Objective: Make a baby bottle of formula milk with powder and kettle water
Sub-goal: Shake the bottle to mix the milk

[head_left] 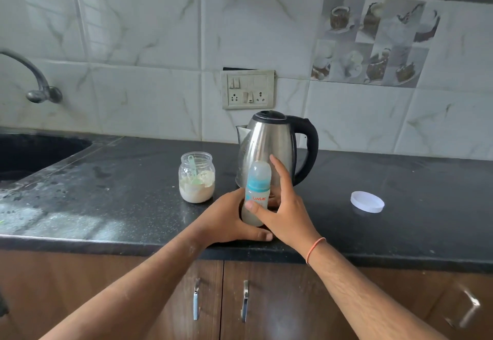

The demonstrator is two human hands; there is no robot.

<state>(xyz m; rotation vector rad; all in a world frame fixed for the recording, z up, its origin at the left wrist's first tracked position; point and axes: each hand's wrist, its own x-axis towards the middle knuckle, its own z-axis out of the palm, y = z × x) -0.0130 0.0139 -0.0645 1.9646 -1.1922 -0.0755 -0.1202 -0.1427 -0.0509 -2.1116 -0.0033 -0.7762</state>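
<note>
A capped baby bottle [257,185] with a blue collar and cloudy white liquid stands upright on the black counter [133,179], just in front of the steel kettle [272,142]. My left hand [226,219] wraps around the bottle's lower body from the left. My right hand [282,206] holds it from the right, thumb across the label and forefinger raised beside the cap. An open glass jar [197,178] of pale powder with a green scoop inside sits left of the bottle.
The jar's white lid [367,201] lies on the counter to the right. A dark sink [29,153] and a tap [37,83] are at the far left. A switch and socket plate [248,89] sits on the tiled wall behind the kettle. Cabinet doors [221,299] are below.
</note>
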